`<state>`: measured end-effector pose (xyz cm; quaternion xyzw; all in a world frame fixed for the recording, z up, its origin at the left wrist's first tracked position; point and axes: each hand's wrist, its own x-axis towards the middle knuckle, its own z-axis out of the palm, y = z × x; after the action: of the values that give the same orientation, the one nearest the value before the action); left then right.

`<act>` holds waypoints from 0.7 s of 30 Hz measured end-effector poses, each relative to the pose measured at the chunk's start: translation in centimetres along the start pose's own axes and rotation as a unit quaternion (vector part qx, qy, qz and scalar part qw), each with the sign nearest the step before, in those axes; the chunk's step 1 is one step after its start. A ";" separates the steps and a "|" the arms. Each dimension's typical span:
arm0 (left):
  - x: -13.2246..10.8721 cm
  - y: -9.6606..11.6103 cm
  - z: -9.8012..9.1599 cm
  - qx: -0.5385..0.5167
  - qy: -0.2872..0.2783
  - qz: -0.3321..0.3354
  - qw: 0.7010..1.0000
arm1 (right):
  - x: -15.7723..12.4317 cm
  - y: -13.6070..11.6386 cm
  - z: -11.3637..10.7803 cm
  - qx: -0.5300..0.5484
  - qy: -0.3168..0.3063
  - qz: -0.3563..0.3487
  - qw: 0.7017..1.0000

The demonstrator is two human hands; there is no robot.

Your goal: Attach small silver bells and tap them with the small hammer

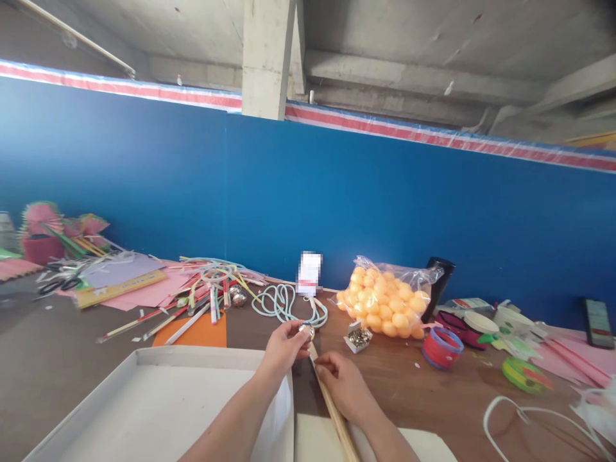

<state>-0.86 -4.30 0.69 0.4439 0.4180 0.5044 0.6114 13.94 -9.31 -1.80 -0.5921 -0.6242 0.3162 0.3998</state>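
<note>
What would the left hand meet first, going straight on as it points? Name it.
The left hand would probably meet the pale blue looped cord first, beyond the shiny silver round object in its grip; depth is unclear, so it might pass above.

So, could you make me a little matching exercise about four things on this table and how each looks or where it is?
1. shiny round piece
2. pale strip
3. tray
4. clear bag

A. white and open-topped
B. held in the left fingers
C. filled with orange balls
D. long and narrow, at the right fingers

Right pairs: 1-B, 2-D, 3-A, 4-C
</note>
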 end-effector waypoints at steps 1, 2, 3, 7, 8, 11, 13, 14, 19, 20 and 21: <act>-0.1 0.1 0.0 -0.008 -0.006 -0.002 1.000 | -0.1 -0.1 0.0 -0.022 -0.006 -0.005 1.000; -0.2 0.2 0.0 -0.015 -0.013 -0.002 1.000 | -0.2 -0.3 0.1 -0.035 -0.008 -0.004 0.999; -0.3 0.3 0.1 -0.021 -0.023 -0.002 1.000 | -0.2 -0.4 0.1 -0.042 -0.009 -0.001 0.999; -0.6 0.4 0.0 -0.051 -0.055 -0.003 0.997 | -0.3 -0.8 0.0 -0.047 -0.015 -0.011 0.999; -0.6 0.4 0.0 -0.060 -0.060 -0.004 0.996 | -0.3 -0.8 0.0 -0.048 -0.015 -0.015 0.999; -0.6 0.2 -0.2 -0.089 -0.074 -0.007 0.993 | -0.4 -0.8 0.0 -0.057 -0.011 -0.018 0.998; -0.5 0.1 -0.3 -0.105 -0.087 -0.009 0.991 | -0.5 -0.7 0.0 -0.062 -0.012 -0.020 0.998; -0.5 0.1 -0.3 -0.112 -0.092 -0.011 0.989 | -0.5 -0.7 0.0 -0.063 -0.014 -0.023 0.998; -0.5 -0.1 -0.3 -0.136 -0.099 -0.011 0.986 | -0.6 -0.6 0.0 -0.101 -0.006 -0.025 0.995; -0.5 -0.1 -0.4 -0.139 -0.098 -0.012 0.985 | -0.6 -0.6 0.0 -0.122 0.007 -0.016 0.992; -0.4 -0.1 -0.4 -0.141 -0.097 -0.012 0.985 | -0.6 -0.6 0.0 -0.147 0.022 -0.004 0.989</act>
<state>-1.24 -4.68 0.51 0.3951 0.2864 0.5057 0.7115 13.66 -10.01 -1.34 -0.6489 -0.6572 0.2064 0.3231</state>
